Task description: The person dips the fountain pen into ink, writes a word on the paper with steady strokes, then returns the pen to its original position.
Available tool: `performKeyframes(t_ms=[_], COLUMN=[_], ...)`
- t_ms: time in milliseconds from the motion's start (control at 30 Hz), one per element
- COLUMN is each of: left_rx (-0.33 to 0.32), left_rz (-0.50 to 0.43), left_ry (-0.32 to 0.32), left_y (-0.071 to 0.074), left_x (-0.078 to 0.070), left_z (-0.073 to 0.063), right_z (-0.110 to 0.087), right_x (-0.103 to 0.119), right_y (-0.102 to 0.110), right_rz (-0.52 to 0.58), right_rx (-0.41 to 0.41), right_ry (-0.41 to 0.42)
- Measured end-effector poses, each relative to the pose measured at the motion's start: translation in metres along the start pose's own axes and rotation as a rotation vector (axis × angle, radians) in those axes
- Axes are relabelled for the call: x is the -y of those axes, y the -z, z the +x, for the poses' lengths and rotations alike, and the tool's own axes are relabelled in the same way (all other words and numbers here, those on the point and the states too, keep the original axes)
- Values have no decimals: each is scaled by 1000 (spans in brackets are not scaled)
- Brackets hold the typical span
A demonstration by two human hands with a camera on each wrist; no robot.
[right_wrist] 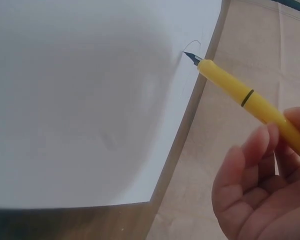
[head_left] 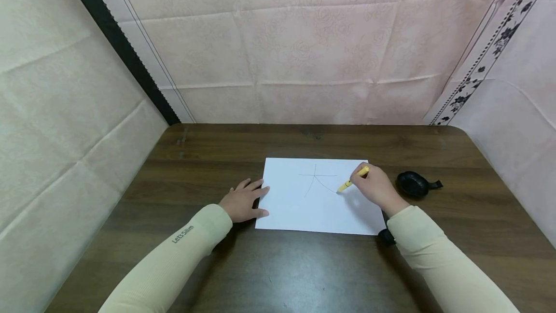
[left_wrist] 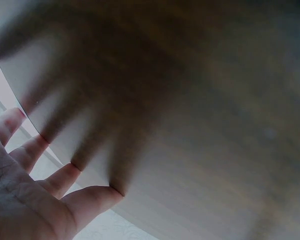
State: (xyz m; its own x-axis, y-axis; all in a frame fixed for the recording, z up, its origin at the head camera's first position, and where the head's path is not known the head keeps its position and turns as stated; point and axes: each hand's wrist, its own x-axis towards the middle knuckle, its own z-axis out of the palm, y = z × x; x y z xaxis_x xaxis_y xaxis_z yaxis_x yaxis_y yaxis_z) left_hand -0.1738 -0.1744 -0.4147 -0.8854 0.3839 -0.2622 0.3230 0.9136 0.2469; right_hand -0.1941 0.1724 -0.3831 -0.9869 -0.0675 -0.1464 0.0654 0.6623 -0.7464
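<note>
A yellow fountain pen [right_wrist: 227, 82] with a dark nib is pinched in my right hand [head_left: 377, 188]. Its nib meets the white sheet of paper [head_left: 295, 211] at the lower right end of a curved stroke. Thin pen lines [head_left: 315, 175] on the sheet form a horizontal stroke crossed by a vertical one, with two strokes spreading down below. My left hand [head_left: 243, 202] lies with fingers spread at the sheet's left edge, fingertips over that edge. From below in the left wrist view, the left hand's fingers [left_wrist: 60, 180] look extended, holding nothing.
Right of the sheet, a small black pan-shaped dish [head_left: 412, 184] with a short handle lies on the brown wooden table [head_left: 208, 149]. A black wrist device [head_left: 386, 237] shows by the right sleeve. Pale patterned cloth [head_left: 304, 52] hangs behind the table and at both sides.
</note>
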Motion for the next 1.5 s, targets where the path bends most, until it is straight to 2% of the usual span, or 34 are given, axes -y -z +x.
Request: performKeyframes(t_ms=[733, 1500], left_rx=[2, -2], left_rz=[10, -3], left_ry=[13, -2], left_y=[-2, -2], left_x=[1, 1], left_z=[1, 0], right_z=[-5, -6], right_x=[0, -6], right_y=[7, 12], right_rz=[-26, 23], right_rx=[8, 9], right_ry=[-2, 9])
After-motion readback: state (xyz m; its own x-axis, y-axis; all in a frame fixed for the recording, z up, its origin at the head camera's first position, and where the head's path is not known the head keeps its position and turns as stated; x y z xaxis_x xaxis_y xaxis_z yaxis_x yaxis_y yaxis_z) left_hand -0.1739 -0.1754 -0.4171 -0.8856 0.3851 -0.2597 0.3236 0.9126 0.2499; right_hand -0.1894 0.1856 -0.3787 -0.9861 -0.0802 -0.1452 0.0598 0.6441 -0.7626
